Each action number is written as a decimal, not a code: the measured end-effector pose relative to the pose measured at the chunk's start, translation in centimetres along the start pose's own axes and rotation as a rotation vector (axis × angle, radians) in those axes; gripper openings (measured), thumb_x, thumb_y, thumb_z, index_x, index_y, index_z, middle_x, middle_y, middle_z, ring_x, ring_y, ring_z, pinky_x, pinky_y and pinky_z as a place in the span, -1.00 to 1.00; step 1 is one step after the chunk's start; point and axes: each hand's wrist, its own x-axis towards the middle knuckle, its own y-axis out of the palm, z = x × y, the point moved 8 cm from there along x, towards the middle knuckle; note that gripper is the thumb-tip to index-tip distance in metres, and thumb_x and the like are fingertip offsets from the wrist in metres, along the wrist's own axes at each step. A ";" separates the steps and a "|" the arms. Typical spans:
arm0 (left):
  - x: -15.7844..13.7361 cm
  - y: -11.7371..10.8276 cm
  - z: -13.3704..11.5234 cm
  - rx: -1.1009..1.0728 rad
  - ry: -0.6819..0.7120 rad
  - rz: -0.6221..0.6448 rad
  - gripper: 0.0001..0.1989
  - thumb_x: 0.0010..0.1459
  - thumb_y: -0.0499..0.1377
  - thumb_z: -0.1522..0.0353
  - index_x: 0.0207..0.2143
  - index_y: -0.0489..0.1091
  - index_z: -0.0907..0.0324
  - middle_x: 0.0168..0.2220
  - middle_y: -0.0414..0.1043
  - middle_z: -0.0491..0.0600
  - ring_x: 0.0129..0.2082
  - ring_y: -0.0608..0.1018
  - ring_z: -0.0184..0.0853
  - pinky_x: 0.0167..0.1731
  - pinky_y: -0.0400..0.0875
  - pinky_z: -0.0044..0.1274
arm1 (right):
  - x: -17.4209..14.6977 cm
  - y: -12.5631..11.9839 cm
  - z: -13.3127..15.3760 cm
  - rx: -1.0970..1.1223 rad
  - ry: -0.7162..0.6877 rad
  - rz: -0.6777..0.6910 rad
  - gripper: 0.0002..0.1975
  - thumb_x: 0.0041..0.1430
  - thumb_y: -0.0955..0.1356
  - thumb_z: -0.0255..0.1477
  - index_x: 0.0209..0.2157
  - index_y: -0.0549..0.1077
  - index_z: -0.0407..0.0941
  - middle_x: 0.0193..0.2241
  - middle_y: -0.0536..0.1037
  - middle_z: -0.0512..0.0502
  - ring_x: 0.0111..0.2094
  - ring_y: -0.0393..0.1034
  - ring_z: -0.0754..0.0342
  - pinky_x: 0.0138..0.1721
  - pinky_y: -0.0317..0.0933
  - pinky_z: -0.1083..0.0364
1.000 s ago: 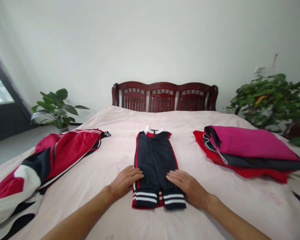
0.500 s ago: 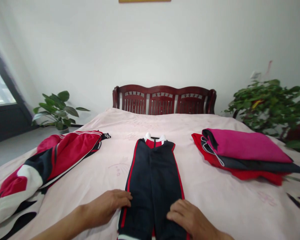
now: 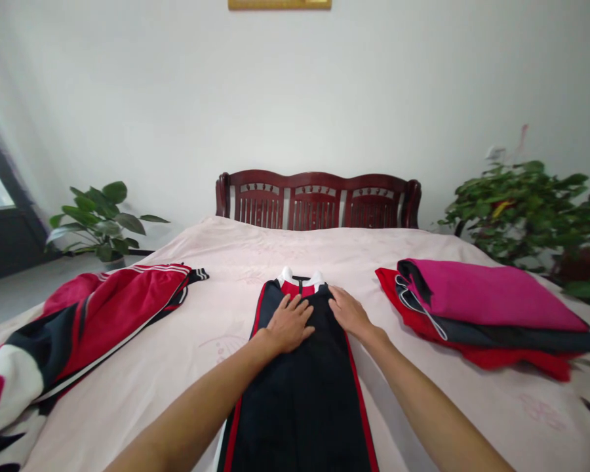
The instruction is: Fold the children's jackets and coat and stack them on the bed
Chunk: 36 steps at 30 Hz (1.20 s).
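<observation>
A folded navy track jacket (image 3: 295, 393) with red side piping, a white collar and a red inner neck lies lengthwise on the bed in front of me. My left hand (image 3: 290, 322) rests flat on its upper part, just below the collar, fingers spread. On the jacket's upper right edge lies my right hand (image 3: 348, 311), its fingers stretched out near the shoulder. Both hands press on the cloth without gripping it. The jacket's lower end runs out of view at the bottom.
A loose red, navy and white track jacket (image 3: 122, 308) lies rumpled to the left. At right sits a stack of folded clothes with a magenta piece (image 3: 491, 294) on top. Beyond the pale pink sheet (image 3: 255, 246) stands a dark wooden headboard (image 3: 314, 200), with potted plants either side.
Both hands have moved up along the jacket, from its lower part to just below the collar. The view has shifted slightly.
</observation>
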 end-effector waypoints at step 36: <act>-19.3 -2.6 0.7 -0.468 0.243 -0.098 -0.72 0.20 0.13 0.38 -0.02 0.39 0.10 -0.06 0.58 0.04 -0.05 0.59 -0.24 0.11 0.39 -0.37 | -21.3 -1.4 8.7 0.396 -0.788 -0.077 -0.60 0.21 0.33 -0.39 0.09 0.41 -0.07 -0.15 0.62 -0.21 -0.13 0.54 -0.02 -0.09 0.43 0.02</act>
